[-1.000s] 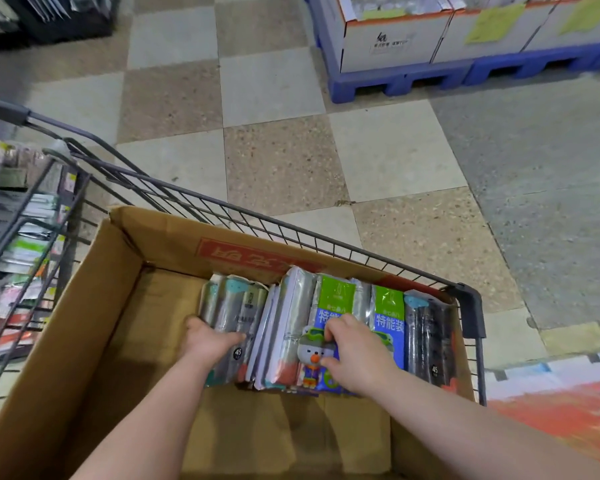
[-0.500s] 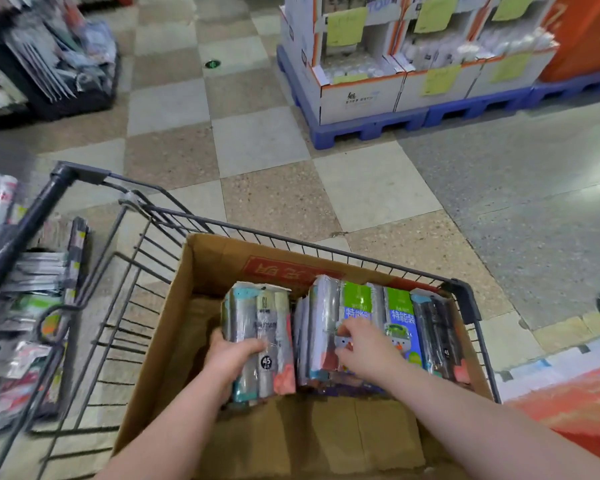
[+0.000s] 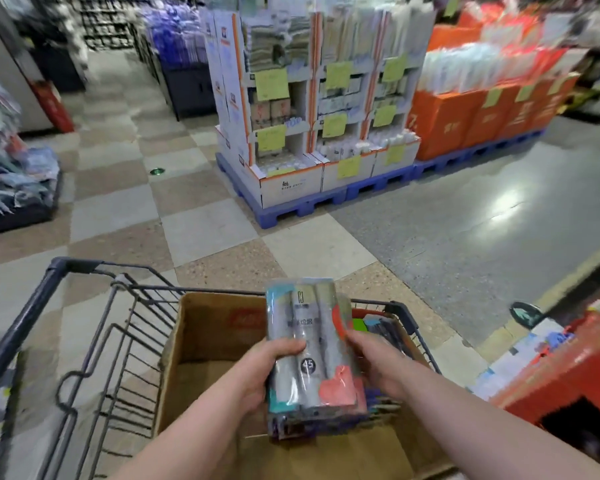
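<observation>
Raised out of the cardboard box (image 3: 201, 344) since the earlier frame, the pack of rolls (image 3: 309, 351) stands upright at lower centre. Left hand (image 3: 267, 368) grips its left edge; right hand (image 3: 378, 365) curls round the right edge. Support both edges evenly and lift clear of the cart (image 3: 25, 327) rim.

right hand (image 3: 381, 367): fingers hidden behind the pack (image 3: 309, 348)
pack print: blurred, unreadable
cart (image 3: 84, 341): cut off at bottom edge

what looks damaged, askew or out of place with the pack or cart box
Nothing stands out. The clear-wrapped pack of grey rolls looks intact, gripped by the left hand and right hand over the brown cardboard box, which sits in the dark wire cart. Motion blur hides fine detail.
</observation>
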A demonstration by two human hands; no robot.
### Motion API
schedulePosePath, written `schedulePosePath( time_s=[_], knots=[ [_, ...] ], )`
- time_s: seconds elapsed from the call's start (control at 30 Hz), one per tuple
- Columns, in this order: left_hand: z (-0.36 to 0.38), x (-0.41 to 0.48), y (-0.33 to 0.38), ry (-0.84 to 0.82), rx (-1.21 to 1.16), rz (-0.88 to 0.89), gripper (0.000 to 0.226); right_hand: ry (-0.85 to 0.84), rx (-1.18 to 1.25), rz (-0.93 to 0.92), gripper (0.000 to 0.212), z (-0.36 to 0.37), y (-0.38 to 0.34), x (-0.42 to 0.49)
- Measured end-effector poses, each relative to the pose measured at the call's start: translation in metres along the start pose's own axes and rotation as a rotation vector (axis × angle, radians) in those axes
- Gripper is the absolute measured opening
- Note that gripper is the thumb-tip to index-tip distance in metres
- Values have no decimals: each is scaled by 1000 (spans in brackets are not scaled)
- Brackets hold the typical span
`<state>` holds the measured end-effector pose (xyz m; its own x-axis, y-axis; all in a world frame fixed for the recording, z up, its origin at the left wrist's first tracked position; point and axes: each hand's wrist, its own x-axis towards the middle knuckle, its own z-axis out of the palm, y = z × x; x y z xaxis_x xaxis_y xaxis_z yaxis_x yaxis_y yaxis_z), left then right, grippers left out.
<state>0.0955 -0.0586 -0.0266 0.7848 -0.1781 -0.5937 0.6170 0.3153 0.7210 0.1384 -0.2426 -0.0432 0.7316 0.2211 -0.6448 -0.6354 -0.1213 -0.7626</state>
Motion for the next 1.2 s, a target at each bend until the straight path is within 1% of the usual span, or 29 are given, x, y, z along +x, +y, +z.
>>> schedulePosePath(
  time_s=[0.07,0.1,0.17,0.2,0.27,0.3,0.4,0.43,0.47,0.53,0.57,0.6,0.67,0.73,0.8,0.9,0.93,1.0,1.03,1.13,1.17,1.2],
  knots=[
    [19,-2,1,-69,47,-15,55,25,84,-80,69,-14,-2,-17],
    [30,-3,1,-91,69,-16,53,58,101,-118,71,-22,-2,-28],
    [50,-2,-2,-111,76,1,45,164,82,-193,51,-41,0,-51],
    [60,-1,-4,-118,82,12,45,222,76,-229,42,-52,4,-60],
    [81,1,-7,-149,112,28,62,318,75,-283,35,-78,12,-79],
    [93,0,-9,-172,129,33,66,357,73,-302,32,-90,15,-90],
    [132,-2,-15,-237,199,61,55,475,74,-328,26,-126,29,-126],
    [147,-2,-18,-250,233,66,51,527,83,-333,28,-138,35,-139],
    [162,-1,-22,-263,267,76,49,576,85,-343,36,-152,44,-150],
    [195,2,-34,-283,322,105,49,672,90,-373,62,-183,64,-172],
    [214,1,-41,-293,341,119,47,698,112,-382,70,-200,75,-182],
    [234,0,-49,-309,352,126,44,713,145,-383,65,-213,82,-198],
    [276,-7,-67,-362,368,130,37,745,223,-381,41,-237,94,-236],
    [318,-19,-87,-417,367,125,30,790,273,-382,35,-265,109,-271],
    [358,-31,-106,-458,372,141,27,855,280,-395,39,-293,125,-303],
    [414,-47,-131,-519,394,155,34,939,296,-416,62,-340,150,-344],
    [431,-51,-138,-532,391,152,36,960,298,-429,63,-355,156,-357],
    [461,-60,-150,-545,379,155,35,996,296,-459,51,-378,163,-387],
    [474,-63,-156,-549,380,164,35,1004,302,-474,49,-389,166,-400],
    [508,-74,-167,-563,365,196,31,1045,261,-523,67,-415,168,-431],
    [518,-77,-169,-562,359,203,29,1041,241,-546,68,-425,169,-437],
    [526,-79,-169,-555,356,210,28,1045,232,-555,58,-430,167,-442]
  ],
)
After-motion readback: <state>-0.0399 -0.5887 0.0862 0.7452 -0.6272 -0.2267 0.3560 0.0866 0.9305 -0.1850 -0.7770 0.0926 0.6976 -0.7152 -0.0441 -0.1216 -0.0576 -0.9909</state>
